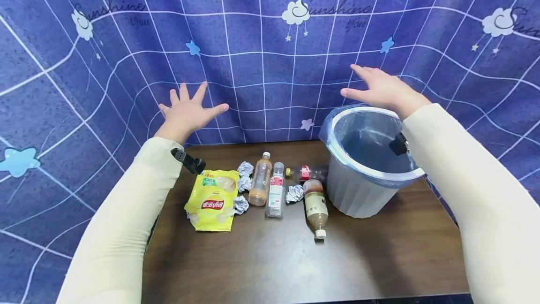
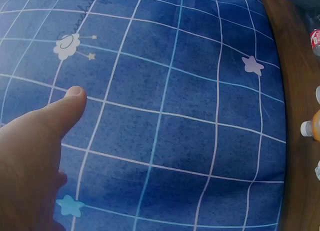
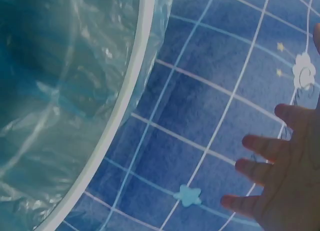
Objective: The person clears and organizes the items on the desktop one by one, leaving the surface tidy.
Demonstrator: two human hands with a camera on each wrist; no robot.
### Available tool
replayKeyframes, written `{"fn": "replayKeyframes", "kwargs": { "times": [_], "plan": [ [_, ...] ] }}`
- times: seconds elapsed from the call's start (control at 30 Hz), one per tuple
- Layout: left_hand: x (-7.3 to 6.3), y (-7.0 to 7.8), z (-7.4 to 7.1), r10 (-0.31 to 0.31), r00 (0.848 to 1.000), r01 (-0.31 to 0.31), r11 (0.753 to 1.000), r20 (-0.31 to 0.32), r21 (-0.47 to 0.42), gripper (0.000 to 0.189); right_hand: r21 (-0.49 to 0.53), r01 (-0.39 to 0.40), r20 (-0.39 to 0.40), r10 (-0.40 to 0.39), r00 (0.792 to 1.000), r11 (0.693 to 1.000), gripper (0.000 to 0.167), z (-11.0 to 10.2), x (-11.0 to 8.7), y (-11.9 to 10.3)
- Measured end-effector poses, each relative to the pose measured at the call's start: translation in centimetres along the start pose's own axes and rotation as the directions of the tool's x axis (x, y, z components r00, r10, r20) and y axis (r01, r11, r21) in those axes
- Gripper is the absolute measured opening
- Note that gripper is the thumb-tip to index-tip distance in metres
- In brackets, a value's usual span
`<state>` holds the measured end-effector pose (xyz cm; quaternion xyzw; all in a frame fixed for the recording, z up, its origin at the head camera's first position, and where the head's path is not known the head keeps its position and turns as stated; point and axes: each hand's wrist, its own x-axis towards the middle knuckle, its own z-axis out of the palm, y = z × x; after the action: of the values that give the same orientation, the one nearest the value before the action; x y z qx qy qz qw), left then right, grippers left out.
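Note:
My left hand is raised in the air with its fingers spread, holding nothing. Below it on the table lies a yellow chip bag. My right hand, also empty, hovers above the far rim of a grey trash bin lined with a blue plastic bag; its fingers are extended. Between bag and bin lie an orange-tinted bottle, a clear bottle, a dark cola bottle and a bottle with brownish contents. Crumpled paper balls sit among them.
A brown wooden table carries everything, its front edge near the bottom of the head view. A blue checked curtain with clouds and stars hangs behind and along the sides. Small black cameras are strapped at both wrists.

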<state>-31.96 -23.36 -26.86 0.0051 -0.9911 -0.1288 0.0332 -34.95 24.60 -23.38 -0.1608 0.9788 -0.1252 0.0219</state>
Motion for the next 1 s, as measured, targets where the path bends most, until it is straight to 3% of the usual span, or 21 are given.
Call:
{"fn": "replayKeyframes", "kwargs": {
  "times": [0.17,0.37,0.6,0.83,1.0],
  "plan": [
    [0.1,-0.9,1.1,0.016,0.998,-0.017,1.000,-0.053,-0.024,0.110,0.052,0.033,-0.050,-0.030,0.998,0.998,0.093,-0.6,-1.6,2.9],
    [0.0,-2.6,2.8,0.015,0.994,-0.019,0.999,-0.110,-0.036,0.108,0.084,-0.007,-0.069,0.013,0.998,0.996,0.090,-0.6,-3.8,6.4],
    [-0.2,-4.1,4.9,0.008,0.989,-0.018,0.998,-0.151,-0.063,0.103,0.133,-0.052,-0.152,0.072,0.986,0.990,0.085,0.6,-6.1,10.6],
    [-0.6,-5.0,8.7,0.017,0.989,-0.040,0.988,-0.150,-0.150,0.096,0.198,-0.106,-0.122,0.132,0.984,0.974,0.082,2.9,-8.4,14.0],
    [-0.5,-5.2,11.9,0.016,0.991,-0.039,0.983,-0.133,-0.177,0.093,0.264,-0.101,-0.125,0.139,0.982,0.959,0.079,5.1,-9.5,15.4]
  ]
}}
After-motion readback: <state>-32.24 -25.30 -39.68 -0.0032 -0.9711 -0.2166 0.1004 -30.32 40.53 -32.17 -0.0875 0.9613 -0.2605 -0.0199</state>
